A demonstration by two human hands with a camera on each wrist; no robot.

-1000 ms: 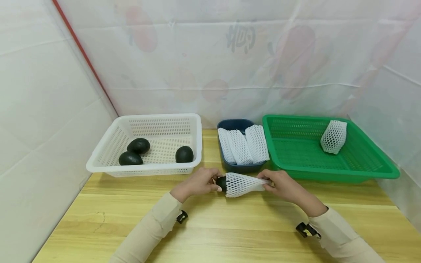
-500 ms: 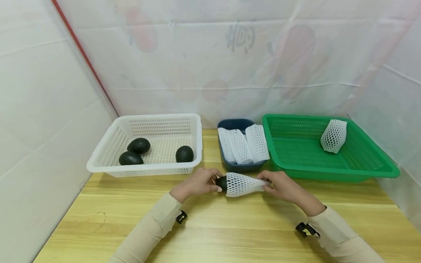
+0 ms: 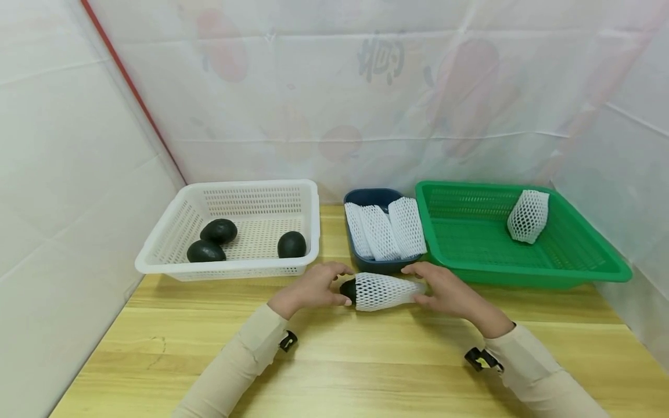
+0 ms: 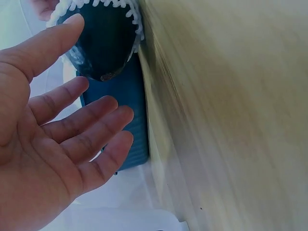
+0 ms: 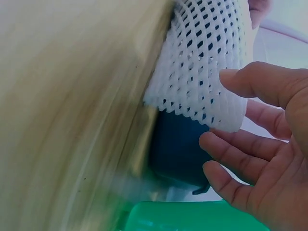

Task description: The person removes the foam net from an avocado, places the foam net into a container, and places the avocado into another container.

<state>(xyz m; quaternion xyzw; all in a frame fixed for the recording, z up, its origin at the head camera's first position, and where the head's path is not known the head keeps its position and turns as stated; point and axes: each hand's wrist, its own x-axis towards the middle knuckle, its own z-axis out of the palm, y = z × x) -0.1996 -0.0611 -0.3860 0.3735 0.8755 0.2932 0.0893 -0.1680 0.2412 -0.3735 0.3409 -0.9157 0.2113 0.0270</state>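
An avocado (image 3: 348, 291) lies on the wooden table, mostly inside a white foam net sleeve (image 3: 385, 292), its dark end showing on the left. My left hand (image 3: 313, 287) is spread beside that bare end. In the left wrist view the thumb overlaps the avocado (image 4: 108, 41), while the other fingers are loosely bent and hold nothing. At the narrower right end of the sleeve, my right hand (image 3: 444, 292) has thumb and fingers apart. The right wrist view shows its thumb tip at the edge of the sleeve (image 5: 202, 72), with no pinch on it.
A white basket (image 3: 157, 247) at the left holds 3 avocados. Behind the hands, a dark blue bin (image 3: 384, 267) contains several flat net sleeves (image 3: 380, 232). In the green basket (image 3: 470, 247) at the right stands a sleeved avocado (image 3: 528, 216).
Both hands have loosened: the left fingers have parted from the avocado's bare end, and the right fingers have let go of the sleeve's narrow end. The sleeved avocado stays almost in place.
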